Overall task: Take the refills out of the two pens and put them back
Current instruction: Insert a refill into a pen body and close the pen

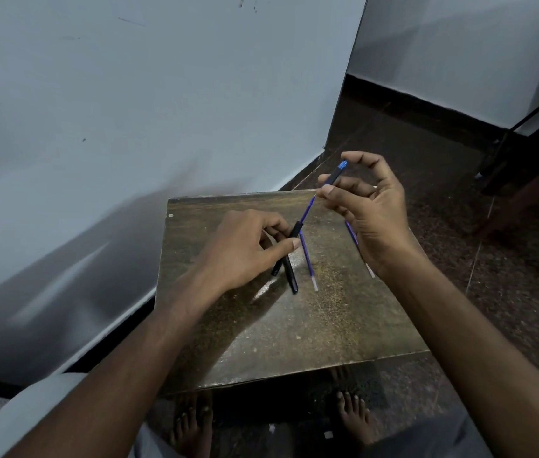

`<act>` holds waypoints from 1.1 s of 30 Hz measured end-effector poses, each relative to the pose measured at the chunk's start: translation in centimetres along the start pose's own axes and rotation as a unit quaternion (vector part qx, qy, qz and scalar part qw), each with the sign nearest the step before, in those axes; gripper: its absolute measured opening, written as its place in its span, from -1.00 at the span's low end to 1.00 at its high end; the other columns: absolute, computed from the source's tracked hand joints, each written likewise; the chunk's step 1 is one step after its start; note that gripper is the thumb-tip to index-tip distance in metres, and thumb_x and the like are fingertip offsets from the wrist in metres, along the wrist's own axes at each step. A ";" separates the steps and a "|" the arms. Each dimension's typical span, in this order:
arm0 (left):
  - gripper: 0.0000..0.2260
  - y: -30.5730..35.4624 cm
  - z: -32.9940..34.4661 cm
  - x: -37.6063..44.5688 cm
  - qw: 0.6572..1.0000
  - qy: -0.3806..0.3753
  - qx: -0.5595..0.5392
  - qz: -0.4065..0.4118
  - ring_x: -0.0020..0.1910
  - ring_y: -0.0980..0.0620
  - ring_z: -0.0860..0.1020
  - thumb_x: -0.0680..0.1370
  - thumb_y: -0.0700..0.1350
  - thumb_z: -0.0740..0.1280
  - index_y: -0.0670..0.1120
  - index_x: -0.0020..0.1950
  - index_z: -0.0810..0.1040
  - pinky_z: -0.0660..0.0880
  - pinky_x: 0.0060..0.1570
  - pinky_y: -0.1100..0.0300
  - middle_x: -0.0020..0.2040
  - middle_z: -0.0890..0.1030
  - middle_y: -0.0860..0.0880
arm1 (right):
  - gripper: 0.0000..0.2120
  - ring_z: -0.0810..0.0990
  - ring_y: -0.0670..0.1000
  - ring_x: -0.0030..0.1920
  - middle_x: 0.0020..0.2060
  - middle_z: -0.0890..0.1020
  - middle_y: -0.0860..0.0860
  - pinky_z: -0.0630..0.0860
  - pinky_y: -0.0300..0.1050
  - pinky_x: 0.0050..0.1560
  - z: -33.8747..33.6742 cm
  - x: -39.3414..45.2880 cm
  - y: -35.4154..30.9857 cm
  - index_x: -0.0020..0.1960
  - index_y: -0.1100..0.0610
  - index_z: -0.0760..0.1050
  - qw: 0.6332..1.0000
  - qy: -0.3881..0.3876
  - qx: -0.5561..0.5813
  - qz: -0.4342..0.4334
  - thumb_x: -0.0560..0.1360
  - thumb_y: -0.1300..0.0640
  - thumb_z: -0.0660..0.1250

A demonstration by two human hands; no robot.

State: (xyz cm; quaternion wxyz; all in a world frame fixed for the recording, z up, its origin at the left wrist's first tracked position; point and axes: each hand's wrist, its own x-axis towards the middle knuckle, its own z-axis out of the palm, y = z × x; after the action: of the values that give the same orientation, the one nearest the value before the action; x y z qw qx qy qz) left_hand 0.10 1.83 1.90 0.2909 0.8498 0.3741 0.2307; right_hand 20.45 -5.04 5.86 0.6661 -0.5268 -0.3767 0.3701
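My left hand (248, 246) pinches a short black pen barrel (295, 230) just above the small table (261, 342). A blue refill (308, 209) runs from that barrel up to my right hand (367, 206). The fingertips of that hand pinch the refill's upper end, where a black pen section with a blue tip (338, 170) sticks out. On the table lie a second blue refill (307, 262) with a white end, a black pen part (291, 276) and another black piece (275, 270). A further blue refill (351, 233) shows partly under my right hand.
The table is a worn brown square top beside a pale wall (129, 127) on the left. Dark speckled floor (459, 259) surrounds it. A dark chair or stand (525, 173) is at the far right. My bare feet (354, 421) show below the table's near edge.
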 end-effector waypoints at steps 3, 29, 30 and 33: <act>-0.89 0.1 0.0 0.0 1.000 0.000 -0.001 0.002 -0.15 0.31 0.68 0.57 0.18 0.52 0.21 0.05 0.73 0.51 -0.18 0.37 -0.13 0.73 0.25 | -0.51 0.76 0.31 0.21 0.06 0.77 0.31 0.67 0.24 0.31 0.1 -0.2 0.0 0.37 0.11 0.54 1.000 0.005 -0.017 0.001 0.54 0.45 0.50; -0.91 0.3 -0.1 -0.1 0.999 0.035 0.002 -0.002 -0.20 0.33 0.66 0.60 0.14 0.50 0.18 0.05 0.73 0.49 -0.22 0.38 -0.20 0.69 0.26 | -0.67 0.83 0.05 0.07 -0.04 0.82 0.17 0.73 -0.11 0.05 0.3 -0.1 1.3 0.32 0.16 0.61 0.987 -0.091 -0.130 -0.027 0.58 0.23 0.56; -0.92 0.4 -0.1 -0.1 0.999 0.040 0.000 -0.001 -0.21 0.32 0.67 0.60 0.14 0.50 0.18 0.04 0.73 0.49 -0.22 0.36 -0.20 0.70 0.25 | -0.65 0.82 0.04 0.04 -0.05 0.81 0.20 0.72 -0.13 0.04 0.3 -0.1 1.4 0.34 0.14 0.62 0.987 -0.091 -0.128 -0.021 0.58 0.22 0.56; -0.92 0.6 -0.1 -0.2 0.998 0.057 -0.012 -0.004 -0.21 0.30 0.67 0.59 0.13 0.51 0.17 0.01 0.75 0.57 -0.21 0.26 -0.19 0.73 0.22 | -0.76 0.77 -0.02 -0.05 -0.07 0.80 0.16 0.68 -0.13 0.04 0.4 0.1 1.9 0.23 0.18 0.69 0.986 -0.101 -0.135 -0.004 0.58 0.19 0.56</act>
State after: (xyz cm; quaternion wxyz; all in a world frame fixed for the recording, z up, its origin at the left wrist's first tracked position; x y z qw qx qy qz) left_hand 0.20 1.36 2.26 0.2803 0.8300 0.3908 0.2825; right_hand 20.01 -4.43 4.05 0.5483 -0.5704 -0.4908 0.3648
